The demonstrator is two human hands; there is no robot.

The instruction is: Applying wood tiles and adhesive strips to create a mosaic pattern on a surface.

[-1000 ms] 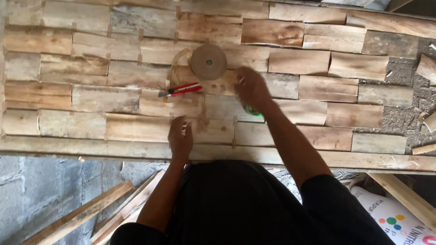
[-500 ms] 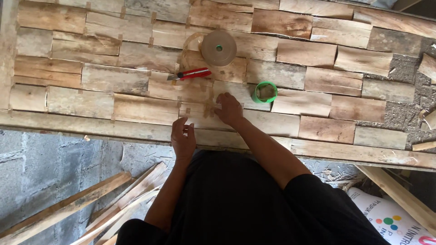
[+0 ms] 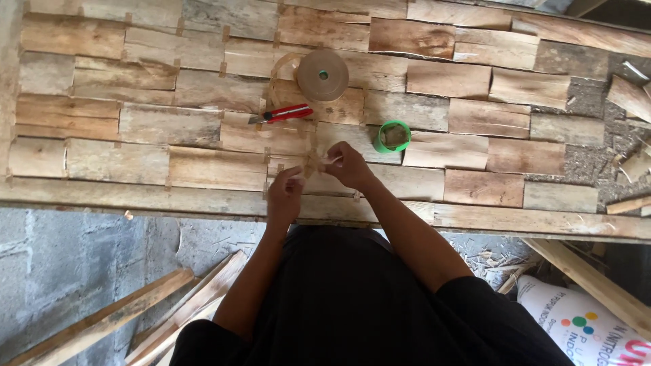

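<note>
My left hand (image 3: 284, 196) and my right hand (image 3: 347, 165) are close together over the near edge of a bench covered with flat wood veneer pieces (image 3: 203, 166). Both pinch a short strip of brown tape (image 3: 313, 165) between their fingertips. A roll of brown tape (image 3: 323, 74) lies further back, with a loose tail curving to its left. Red-handled scissors (image 3: 281, 114) lie just below the roll. A small green tape ring (image 3: 392, 135) sits to the right of my right hand.
The bench's front rail (image 3: 515, 220) runs across the view. Wooden slats (image 3: 163, 308) lean on the concrete floor at lower left. A printed white sack (image 3: 583, 325) and a timber beam (image 3: 590, 285) lie at lower right. Loose scraps (image 3: 634, 95) sit at the right end.
My right hand drew back from near the tape roll to the bench's near edge and met my left hand. Both now hold a tape strip. The green ring is uncovered.
</note>
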